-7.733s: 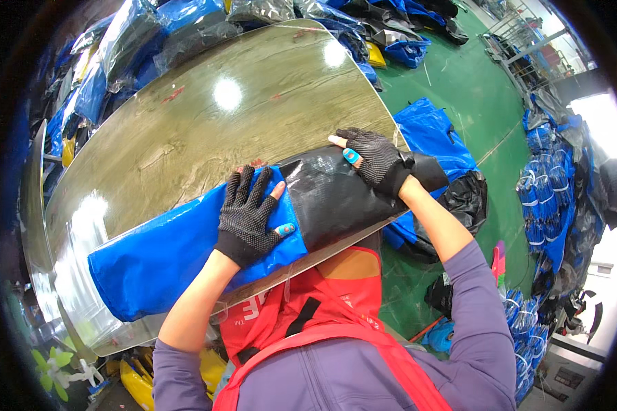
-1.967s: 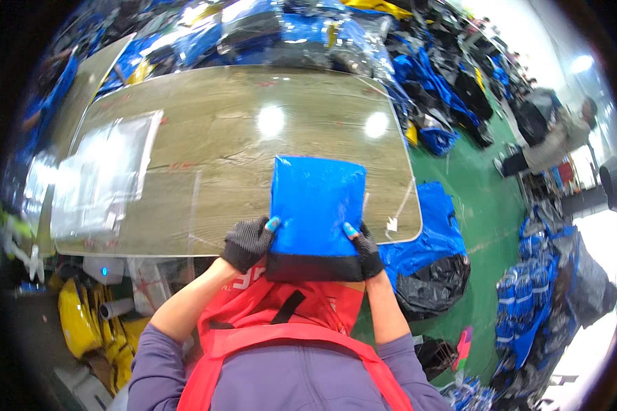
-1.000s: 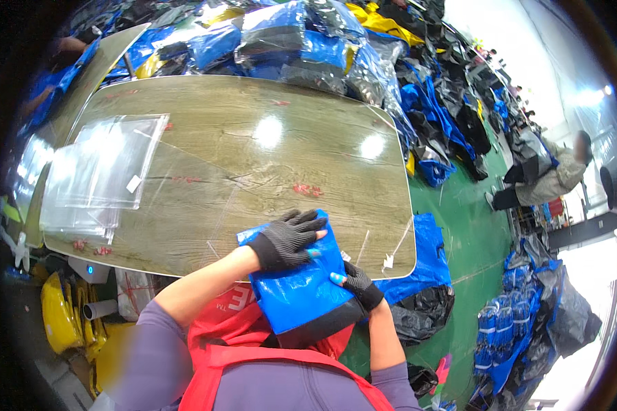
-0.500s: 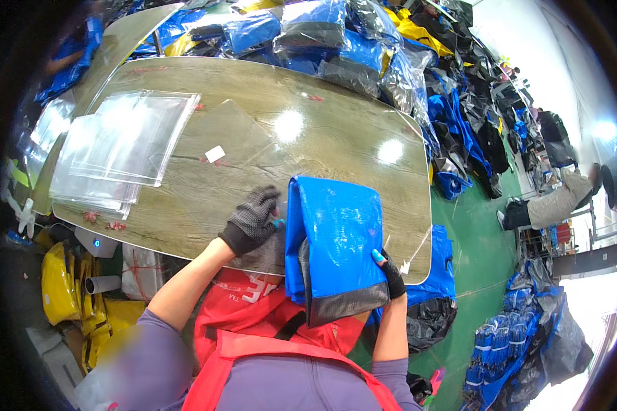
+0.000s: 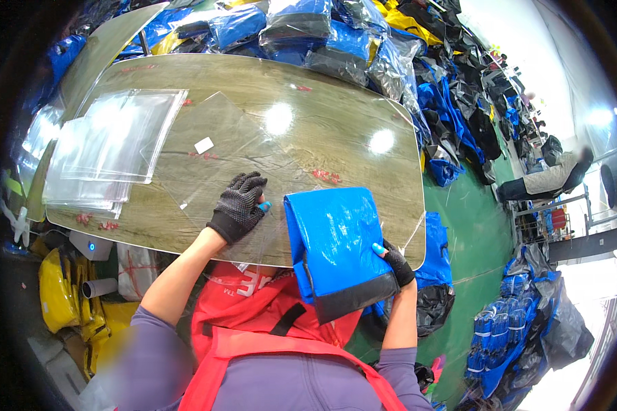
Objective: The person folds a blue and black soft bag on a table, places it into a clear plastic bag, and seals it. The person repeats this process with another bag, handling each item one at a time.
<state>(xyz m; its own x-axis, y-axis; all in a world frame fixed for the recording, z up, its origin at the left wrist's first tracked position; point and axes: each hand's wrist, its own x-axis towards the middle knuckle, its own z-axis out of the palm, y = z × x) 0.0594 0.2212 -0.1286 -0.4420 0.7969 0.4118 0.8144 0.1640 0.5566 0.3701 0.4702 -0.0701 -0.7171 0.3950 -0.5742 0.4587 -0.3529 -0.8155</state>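
**Left hand off the blue bag, over onto the clear plastic; labelled clear bag out beside the stack**

Versus about one second earlier: left hand (image 5: 236, 211) had left the top of the blue bag (image 5: 339, 240) and sat to its left, over a clear bag (image 5: 230, 140). White label (image 5: 203, 145) had shown on the stack of clear bags (image 5: 106, 154); now it lay right of it.

Right hand: (image 5: 395, 266) gripped the blue bag by its right edge, thumb on top, fingers mostly hidden underneath. Left hand: fingers bent, thumb toward the blue bag but apart from it. Couldn't tell whether it pinched the plastic or just rested there. Both hands wore black gloves, thumbs bare with a blue-green band.

Blue bag: folded flat, black strip along the near end, tilted a bit. It overlapped the front edge of the table (image 5: 349, 116), near end out over the red apron (image 5: 219, 312).

Around: stack at the table's left end. Yellow bags (image 5: 56, 288) low on the left. Wrapped bags (image 5: 301, 24) piled behind the far edge. Tied blue bundles (image 5: 490, 329) on the right, by the green floor (image 5: 469, 253). Another person (image 5: 559, 175) was well apart, far right.
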